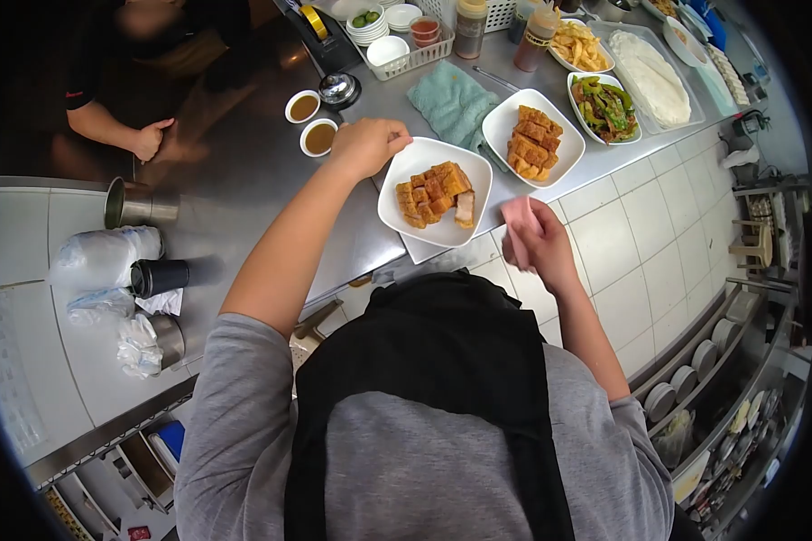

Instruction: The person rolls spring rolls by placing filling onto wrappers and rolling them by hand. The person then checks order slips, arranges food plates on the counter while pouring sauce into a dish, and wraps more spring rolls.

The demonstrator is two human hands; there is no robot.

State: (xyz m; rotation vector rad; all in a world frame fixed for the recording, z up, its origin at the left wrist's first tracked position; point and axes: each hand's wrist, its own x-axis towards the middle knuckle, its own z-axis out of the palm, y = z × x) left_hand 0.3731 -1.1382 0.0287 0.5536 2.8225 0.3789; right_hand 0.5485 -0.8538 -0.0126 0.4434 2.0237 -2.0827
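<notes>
My left hand (368,147) has its fingers pinched at the upper left rim of a white square plate (404,230). Chopped golden-brown crispy meat (435,193) lies on that plate, near the counter's edge. To the right of the plate, my right hand (544,242) is closed on a pink cloth (520,225). A second white plate (559,102) with similar meat (533,144) stands to the upper right. Beside my left hand are two small cups of brown sauce (319,138) (304,107). A green towel (453,101) lies crumpled behind the plates.
A bell (339,90) and tape dispenser (320,41) stand behind the sauces. Further right are sauce bottles (535,38), a green vegetable dish (604,108) and fries (581,47). Another person's hand (151,140) rests at the upper left. Metal pots (128,205) stand left; shelves of plates (683,382) are lower right.
</notes>
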